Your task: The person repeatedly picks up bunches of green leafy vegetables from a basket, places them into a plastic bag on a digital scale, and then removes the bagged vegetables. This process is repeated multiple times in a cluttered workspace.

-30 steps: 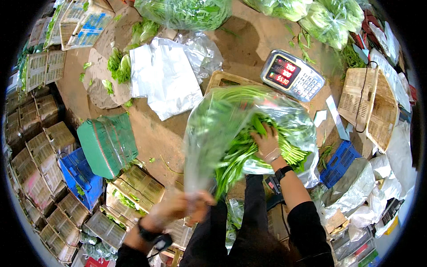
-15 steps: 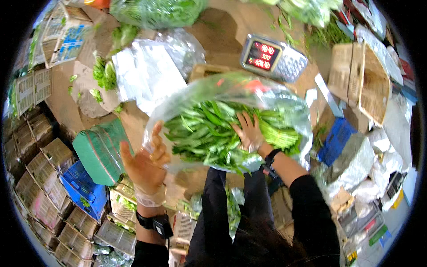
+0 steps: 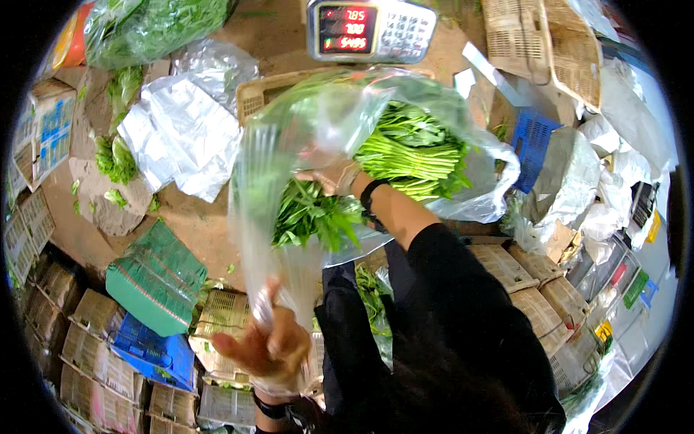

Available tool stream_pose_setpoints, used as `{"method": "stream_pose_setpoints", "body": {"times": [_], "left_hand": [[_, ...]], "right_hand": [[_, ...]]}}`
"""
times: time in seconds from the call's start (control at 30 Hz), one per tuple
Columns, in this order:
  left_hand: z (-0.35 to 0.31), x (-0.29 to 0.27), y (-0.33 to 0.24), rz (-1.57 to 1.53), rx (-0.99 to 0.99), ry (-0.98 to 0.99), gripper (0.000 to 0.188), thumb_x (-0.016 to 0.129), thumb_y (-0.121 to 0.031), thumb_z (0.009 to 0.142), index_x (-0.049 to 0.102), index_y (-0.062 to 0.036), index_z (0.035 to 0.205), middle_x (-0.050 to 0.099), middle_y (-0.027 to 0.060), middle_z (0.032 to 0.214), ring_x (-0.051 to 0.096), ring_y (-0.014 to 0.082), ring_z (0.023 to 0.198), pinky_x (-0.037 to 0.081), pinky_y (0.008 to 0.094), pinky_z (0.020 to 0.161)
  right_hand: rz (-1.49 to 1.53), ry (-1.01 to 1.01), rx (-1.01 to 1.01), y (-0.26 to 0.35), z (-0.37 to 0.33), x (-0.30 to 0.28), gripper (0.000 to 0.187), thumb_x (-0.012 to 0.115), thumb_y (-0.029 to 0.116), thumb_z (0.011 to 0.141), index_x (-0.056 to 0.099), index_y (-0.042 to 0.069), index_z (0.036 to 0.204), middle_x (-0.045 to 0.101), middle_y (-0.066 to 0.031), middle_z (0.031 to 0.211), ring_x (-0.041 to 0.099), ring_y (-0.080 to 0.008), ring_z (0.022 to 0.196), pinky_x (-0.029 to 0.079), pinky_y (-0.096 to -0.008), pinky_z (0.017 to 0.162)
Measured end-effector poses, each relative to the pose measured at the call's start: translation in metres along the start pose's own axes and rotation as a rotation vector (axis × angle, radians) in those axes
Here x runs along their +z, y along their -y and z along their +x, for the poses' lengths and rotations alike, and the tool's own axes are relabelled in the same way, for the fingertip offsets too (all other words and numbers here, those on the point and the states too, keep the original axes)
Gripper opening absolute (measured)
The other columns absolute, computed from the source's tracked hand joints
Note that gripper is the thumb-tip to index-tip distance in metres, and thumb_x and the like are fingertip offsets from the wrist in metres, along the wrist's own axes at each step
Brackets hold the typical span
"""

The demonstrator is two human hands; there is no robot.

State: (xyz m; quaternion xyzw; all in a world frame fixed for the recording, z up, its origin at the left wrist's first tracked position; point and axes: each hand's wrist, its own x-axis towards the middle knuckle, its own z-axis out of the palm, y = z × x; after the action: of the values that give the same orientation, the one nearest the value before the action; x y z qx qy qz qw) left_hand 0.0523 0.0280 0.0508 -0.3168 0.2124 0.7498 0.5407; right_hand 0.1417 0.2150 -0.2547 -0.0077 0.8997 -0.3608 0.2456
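Observation:
A large clear plastic bag (image 3: 484,206) of leafy greens lies over a tan crate in front of me. Light-green stems (image 3: 416,166) are bundled at its right, with darker leaves (image 3: 314,213) to the left. My left hand (image 3: 271,343), low and left, is closed on the bag's near-left edge, which stretches taut up to the greens. Its thumb sticks out to the side. My right hand (image 3: 332,177) reaches across into the bag and touches the dark leaves. Plastic and motion blur hide its fingers.
A scale with a lit red display (image 3: 372,30) stands beyond the bag. White plastic sheets (image 3: 184,134) lie on the left, near a green wrapped bundle (image 3: 155,278) and a blue crate (image 3: 155,351). Tan crates (image 3: 94,351) are stacked lower left. Another blue crate (image 3: 535,148) sits right.
My left hand has moved down and toward me, drawing the bag's edge with it. The right hand has shifted left across the greens, and the view has turned. The scale's display reads differently.

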Motion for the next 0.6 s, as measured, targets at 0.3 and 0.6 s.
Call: {"method": "stream_pose_setpoints", "body": {"times": [0.3, 0.6], "left_hand": [[0.02, 0.017, -0.033, 0.46, 0.222, -0.112, 0.055, 0.044, -0.044, 0.086, 0.039, -0.0008, 0.12, 0.053, 0.0061, 0.089, 0.047, 0.016, 0.074, 0.039, 0.0293, 0.07], [-0.007, 0.028, 0.004, 1.513, 0.718, -0.401, 0.044, 0.048, -0.023, 0.088, 0.038, 0.0029, 0.122, 0.042, 0.0118, 0.12, 0.041, 0.0229, 0.109, 0.035, 0.0354, 0.092]], "right_hand": [[-0.378, 0.219, 0.306, 0.136, -0.06, -0.082, 0.083, 0.063, 0.043, 0.074, 0.012, 0.032, 0.14, 0.006, -0.0095, 0.147, 0.003, -0.0332, 0.134, 0.009, -0.0586, 0.104], [0.729, -0.503, 0.898, 0.229, -0.372, -0.088, 0.053, 0.046, 0.036, 0.082, 0.042, 0.008, 0.126, 0.055, -0.0179, 0.113, 0.051, -0.0327, 0.104, 0.04, -0.0384, 0.091]]}}
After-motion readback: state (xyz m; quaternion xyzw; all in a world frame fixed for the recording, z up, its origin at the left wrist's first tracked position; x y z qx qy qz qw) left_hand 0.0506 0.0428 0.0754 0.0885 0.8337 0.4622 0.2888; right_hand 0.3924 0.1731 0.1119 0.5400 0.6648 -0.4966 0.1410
